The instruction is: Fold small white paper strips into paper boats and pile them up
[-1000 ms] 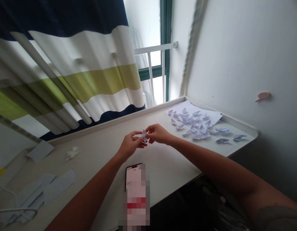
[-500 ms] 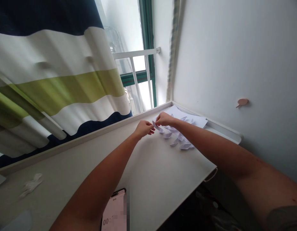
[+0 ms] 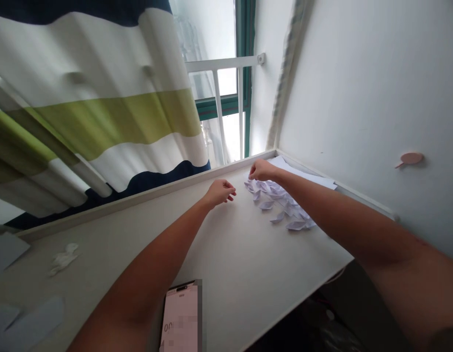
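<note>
Several small folded paper boats [image 3: 266,205] stand in loose rows on the white table [image 3: 219,254], near its far right corner. My right hand [image 3: 262,170] is at the far end of the group, its thumb and finger pinched at the top of one paper boat [image 3: 249,187], which is at table level. Left of the boats, my left hand [image 3: 220,192] hovers over the table with its fingers curled a little and apart, holding nothing. My right forearm hides part of the group.
White paper sheets [image 3: 324,180] lie behind the boats against the wall. A phone [image 3: 180,318] lies at the near edge beside my left forearm. At the left are a crumpled tissue [image 3: 64,259] and more paper [image 3: 39,322]. A raised rim [image 3: 138,195] borders the table below the curtain.
My left hand has let go of the paper boat that both hands were touching. The right hand has carried it away to the right, to the group's end. The view has shifted slightly.
</note>
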The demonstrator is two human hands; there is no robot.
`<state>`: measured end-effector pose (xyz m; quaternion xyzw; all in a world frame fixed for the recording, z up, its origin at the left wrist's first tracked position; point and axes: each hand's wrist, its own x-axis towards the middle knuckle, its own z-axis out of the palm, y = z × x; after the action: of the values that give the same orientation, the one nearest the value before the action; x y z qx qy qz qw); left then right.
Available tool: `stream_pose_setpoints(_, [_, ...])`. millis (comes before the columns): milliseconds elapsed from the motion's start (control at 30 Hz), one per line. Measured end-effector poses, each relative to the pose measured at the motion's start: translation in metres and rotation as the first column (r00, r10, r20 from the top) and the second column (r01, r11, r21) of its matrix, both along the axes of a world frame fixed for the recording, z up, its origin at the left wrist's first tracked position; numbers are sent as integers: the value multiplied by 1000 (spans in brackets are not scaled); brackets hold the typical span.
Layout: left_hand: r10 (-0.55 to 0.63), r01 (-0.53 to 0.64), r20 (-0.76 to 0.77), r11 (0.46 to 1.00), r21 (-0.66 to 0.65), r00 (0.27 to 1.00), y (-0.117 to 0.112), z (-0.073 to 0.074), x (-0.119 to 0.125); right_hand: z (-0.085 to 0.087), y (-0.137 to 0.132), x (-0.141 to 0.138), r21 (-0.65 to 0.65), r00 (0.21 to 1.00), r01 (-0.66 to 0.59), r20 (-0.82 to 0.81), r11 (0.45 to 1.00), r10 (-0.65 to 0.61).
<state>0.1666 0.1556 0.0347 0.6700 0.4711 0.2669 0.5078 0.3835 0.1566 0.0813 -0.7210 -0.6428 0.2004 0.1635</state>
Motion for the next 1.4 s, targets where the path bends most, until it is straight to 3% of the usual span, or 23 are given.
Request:
stream_pose_setpoints(133, [138, -142, 77, 989, 40, 987, -41, 4, -80, 13, -17, -57, 60, 992, -124, 44, 990, 121])
stream_pose_setpoints(200, [213, -232, 152, 966, 114, 965, -67, 2, -130, 15, -22, -109, 53, 968, -249, 29, 967, 248])
stream_pose_setpoints(267, [326, -360, 172, 901, 241, 930, -95, -1, -187, 12, -28, -178, 49, 893, -444, -54, 894, 447])
stream_pose_setpoints(300, [397, -434, 180, 851, 295, 900, -110, -3, -217, 8, -34, -216, 53, 815, -571, -77, 819, 574])
stream_pose_setpoints(400, [586, -607, 175, 718, 340, 791, -167, -11, -307, -9, -69, -335, 116, 483, -865, -71, 488, 873])
stream_pose_setpoints(500, [746, -717, 106, 576, 394, 657, -228, -22, -383, -30, -110, -435, 104, 182, -980, 105, 172, 978])
stream_pose_setpoints(533, [789, -740, 86, 526, 419, 609, -246, -26, -403, -36, -121, -461, 77, 132, -990, 167, 121, 977])
stream_pose_setpoints(600, [829, -751, 41, 483, 450, 557, -275, -34, -435, -44, -135, -499, 13, 145, -989, 256, 146, 956])
stream_pose_setpoints(700, [841, -753, -21, 495, 434, 541, -298, -44, -458, -50, -139, -524, -65, 180, -976, 300, 208, 937])
stream_pose_setpoints(833, [847, -763, 8, 476, 438, 532, -301, -48, -462, -47, -138, -521, -74, 212, -965, 342, 251, 915])
stream_pose_setpoints(967, [826, -769, 84, 475, 427, 557, -285, -44, -447, -34, -142, -503, -16, 280, -952, 361, 306, 890])
stream_pose_setpoints(1067, [817, -825, 197, 472, 311, 542, -263, -39, -421, -25, -139, -475, 127, 438, -899, 299, 420, 848])
stream_pose_setpoints(1100, [801, -830, 235, 495, 257, 550, -254, -38, -409, -24, -137, -462, 221, 538, -837, 157, 501, 828])
stream_pose_setpoints(1133, [759, -807, 275, 554, 203, 590, -243, -37, -395, -25, -134, -446, 276, 605, -757, -48, 593, 795])
stream_pose_setpoints(1167, [699, -760, 316, 633, 144, 642, -232, -35, -379, -27, -132, -429, 276, 612, -684, -286, 675, 737])
stream_pose_setpoints(1200, [632, -697, 350, 711, 94, 692, -221, -34, -362, -31, -129, -410, 253, 570, -622, -502, 741, 650])
stream_pose_setpoints(1267, [510, -576, 407, 816, 49, 757, -197, -32, -325, -40, -125, -370, 200, 430, -545, -767, 814, 476])
stream_pose_setpoints(1333, [447, -521, 440, 852, 55, 778, -174, -30, -287, -49, -122, -329, 176, 367, -471, -852, 864, 374])
stream_pose_setpoints(1400, [419, -496, 453, 866, 61, 787, -154, -30, -252, -55, -119, -291, 178, 387, -389, -859, 904, 336])
